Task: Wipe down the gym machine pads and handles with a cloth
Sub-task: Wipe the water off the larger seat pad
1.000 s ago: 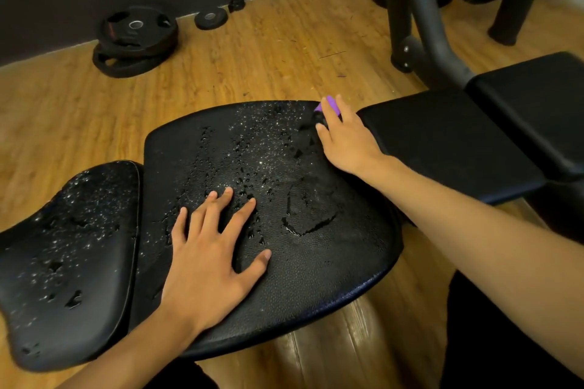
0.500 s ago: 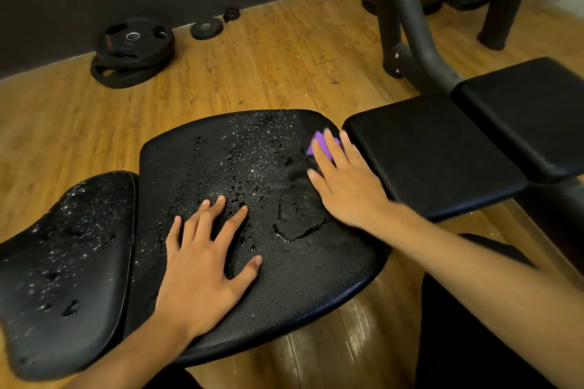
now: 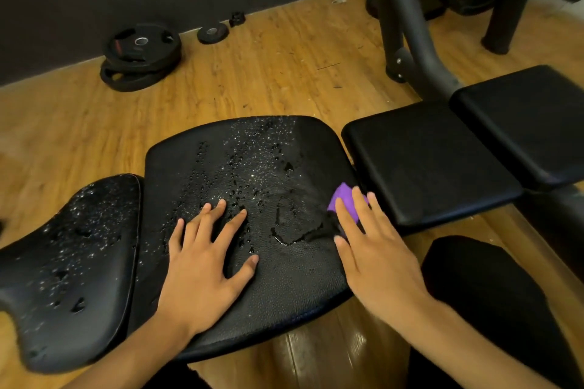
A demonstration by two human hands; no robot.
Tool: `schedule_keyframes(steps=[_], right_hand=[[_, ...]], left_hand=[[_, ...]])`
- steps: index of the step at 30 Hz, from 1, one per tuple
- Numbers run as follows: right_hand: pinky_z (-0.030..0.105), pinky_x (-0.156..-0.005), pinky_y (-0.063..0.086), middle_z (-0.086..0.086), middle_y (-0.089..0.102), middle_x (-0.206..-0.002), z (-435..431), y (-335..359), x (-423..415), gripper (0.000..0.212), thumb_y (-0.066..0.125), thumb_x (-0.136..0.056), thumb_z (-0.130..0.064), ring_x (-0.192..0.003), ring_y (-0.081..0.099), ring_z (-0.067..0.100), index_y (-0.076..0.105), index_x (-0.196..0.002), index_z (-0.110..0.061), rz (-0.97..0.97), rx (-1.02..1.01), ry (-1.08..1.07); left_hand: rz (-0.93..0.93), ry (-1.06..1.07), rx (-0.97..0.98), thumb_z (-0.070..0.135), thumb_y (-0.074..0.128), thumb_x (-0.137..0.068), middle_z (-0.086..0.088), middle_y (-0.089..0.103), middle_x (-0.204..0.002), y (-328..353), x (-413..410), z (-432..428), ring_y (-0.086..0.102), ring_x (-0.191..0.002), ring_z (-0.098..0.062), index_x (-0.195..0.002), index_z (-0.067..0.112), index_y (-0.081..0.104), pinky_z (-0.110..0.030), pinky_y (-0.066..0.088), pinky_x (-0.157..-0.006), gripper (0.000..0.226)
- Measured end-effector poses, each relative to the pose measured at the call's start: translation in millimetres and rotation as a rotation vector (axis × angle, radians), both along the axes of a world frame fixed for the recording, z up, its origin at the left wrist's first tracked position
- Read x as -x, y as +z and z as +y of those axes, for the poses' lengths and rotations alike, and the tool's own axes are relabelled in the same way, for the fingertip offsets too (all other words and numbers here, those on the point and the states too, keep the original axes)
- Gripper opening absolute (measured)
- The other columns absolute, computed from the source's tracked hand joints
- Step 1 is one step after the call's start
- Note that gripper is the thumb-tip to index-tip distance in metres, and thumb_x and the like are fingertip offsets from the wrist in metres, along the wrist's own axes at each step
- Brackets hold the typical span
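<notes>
Your right hand (image 3: 376, 249) lies flat, fingers extended, pressing a small purple cloth (image 3: 346, 204) against the right edge of the wide black textured vinyl pad (image 3: 284, 278); only the cloth's far end shows past your fingertips, so it is pinned under the palm rather than pinched. Your left hand (image 3: 205, 265) is spread open and empty, palm down on the same pad, bracing it near the front left. The relation that matters: the unwiped wet area lies to the left of and beyond the cloth, a band of droplets running across the pad's middle and far half, with a pooled ring of water just left of your right hand. The strip at the pad's right edge looks already dry. Your right hand is the nearer one to that pool, so the next stroke probably sweeps leftward toward your left hand, which sits in its path. The narrower black pad (image 3: 72, 262) at far left is also beaded with water, while the smooth black seat pad (image 3: 426, 164) on the right looks dry.
</notes>
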State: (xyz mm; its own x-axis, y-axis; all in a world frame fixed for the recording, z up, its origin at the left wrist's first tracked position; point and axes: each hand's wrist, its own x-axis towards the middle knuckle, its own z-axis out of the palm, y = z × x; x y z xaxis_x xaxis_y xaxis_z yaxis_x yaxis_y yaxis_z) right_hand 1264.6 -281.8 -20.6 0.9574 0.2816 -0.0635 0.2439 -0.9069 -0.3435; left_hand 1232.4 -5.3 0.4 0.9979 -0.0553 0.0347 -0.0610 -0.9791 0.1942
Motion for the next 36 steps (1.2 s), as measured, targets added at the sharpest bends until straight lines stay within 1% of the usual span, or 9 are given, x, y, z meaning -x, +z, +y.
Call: schedule_keyframes(steps=[6, 10, 18, 20, 23, 26, 28, 31, 36], right_hand=[[0.041, -0.128, -0.006, 0.003, -0.015, -0.171, 31.2, -8.1, -120.7, 0.065, 0.006, -0.107, -0.055, -0.156, -0.02, 0.025, -0.002, -0.164, -0.027, -0.01, -0.027, 0.019], [0.043, -0.127, -0.01, 0.002, -0.015, -0.171, 51.6, -1.6, -184.6, 0.063, 0.012, -0.109, -0.055, -0.155, -0.023, 0.024, 0.0, -0.165, -0.029, 0.047, 0.013, 0.046], [0.046, -0.125, 0.027, 0.005, 0.032, -0.166, 0.2, -15.5, -23.3, 0.058, 0.02, -0.108, -0.04, -0.155, 0.024, 0.026, 0.039, -0.157, -0.017, -0.136, -0.072, 0.093], [0.045, -0.126, 0.023, 0.001, 0.027, -0.168, -2.7, -11.7, -9.5, 0.058, 0.016, -0.107, -0.042, -0.157, 0.018, 0.024, 0.027, -0.161, -0.025, -0.104, -0.039, 0.094], [0.044, -0.129, 0.009, -0.006, -0.001, -0.172, 7.0, -5.4, -49.1, 0.065, 0.006, -0.102, -0.06, -0.158, -0.011, 0.017, -0.005, -0.161, -0.037, -0.04, -0.026, 0.1], [0.045, -0.128, -0.007, 0.002, -0.026, -0.168, 22.0, -4.4, -112.4, 0.083, 0.013, -0.093, -0.081, -0.153, -0.029, 0.025, -0.003, -0.162, -0.039, -0.025, 0.015, 0.1], [0.049, -0.127, -0.008, 0.006, -0.031, -0.166, 29.8, -2.8, -138.2, 0.083, 0.009, -0.093, -0.08, -0.152, -0.031, 0.028, 0.001, -0.163, -0.037, -0.04, 0.08, 0.114], [0.047, -0.128, -0.001, 0.003, -0.014, -0.171, 31.2, -3.2, -137.6, 0.064, 0.018, -0.107, -0.058, -0.156, -0.02, 0.024, 0.007, -0.164, -0.033, -0.008, 0.033, 0.14], [0.046, -0.126, 0.024, 0.006, 0.033, -0.165, 7.5, -10.3, -44.5, 0.056, 0.025, -0.108, -0.042, -0.155, 0.025, 0.028, 0.037, -0.159, -0.022, -0.186, -0.078, 0.209]], left_hand=[[-0.006, -0.003, -0.008, 0.07, 0.04, -0.091, -0.001, 0.036, -0.163, -2.7, -0.1, 0.8, 0.023, -0.157, -0.023, -0.156, 0.035, 0.045, -0.054, 0.012, -0.127, 0.074], [-0.007, -0.004, -0.003, 0.069, 0.04, -0.091, -0.002, 0.037, -0.163, -2.5, -1.0, 0.9, 0.024, -0.156, -0.024, -0.155, 0.034, 0.046, -0.056, 0.013, -0.127, 0.073], [-0.009, -0.003, -0.009, 0.068, 0.04, -0.092, -0.002, 0.037, -0.162, -0.7, -1.4, 0.4, 0.024, -0.156, -0.025, -0.156, 0.033, 0.045, -0.056, 0.014, -0.127, 0.073], [-0.008, -0.003, -0.007, 0.068, 0.04, -0.092, -0.001, 0.037, -0.162, 0.1, -1.5, 0.1, 0.024, -0.156, -0.025, -0.156, 0.034, 0.045, -0.055, 0.014, -0.127, 0.073], [-0.007, 0.0, -0.004, 0.068, 0.04, -0.092, -0.001, 0.038, -0.162, -0.3, -1.3, 0.3, 0.025, -0.156, -0.024, -0.155, 0.034, 0.045, -0.054, 0.013, -0.127, 0.072], [-0.007, 0.002, 0.001, 0.068, 0.041, -0.092, 0.0, 0.037, -0.162, -1.1, -1.8, 1.0, 0.025, -0.156, -0.024, -0.155, 0.035, 0.046, -0.054, 0.013, -0.127, 0.072], [-0.006, 0.006, 0.001, 0.068, 0.041, -0.092, 0.0, 0.037, -0.163, -0.9, -1.5, 0.9, 0.024, -0.156, -0.024, -0.155, 0.034, 0.046, -0.053, 0.012, -0.127, 0.072], [-0.011, 0.002, -0.008, 0.068, 0.04, -0.092, -0.001, 0.037, -0.163, -1.5, -1.2, 0.6, 0.025, -0.156, -0.024, -0.155, 0.034, 0.046, -0.053, 0.012, -0.127, 0.072], [-0.009, 0.007, -0.011, 0.068, 0.04, -0.092, 0.0, 0.038, -0.162, -1.2, -2.3, 1.1, 0.024, -0.156, -0.024, -0.155, 0.035, 0.045, -0.056, 0.015, -0.127, 0.072]])
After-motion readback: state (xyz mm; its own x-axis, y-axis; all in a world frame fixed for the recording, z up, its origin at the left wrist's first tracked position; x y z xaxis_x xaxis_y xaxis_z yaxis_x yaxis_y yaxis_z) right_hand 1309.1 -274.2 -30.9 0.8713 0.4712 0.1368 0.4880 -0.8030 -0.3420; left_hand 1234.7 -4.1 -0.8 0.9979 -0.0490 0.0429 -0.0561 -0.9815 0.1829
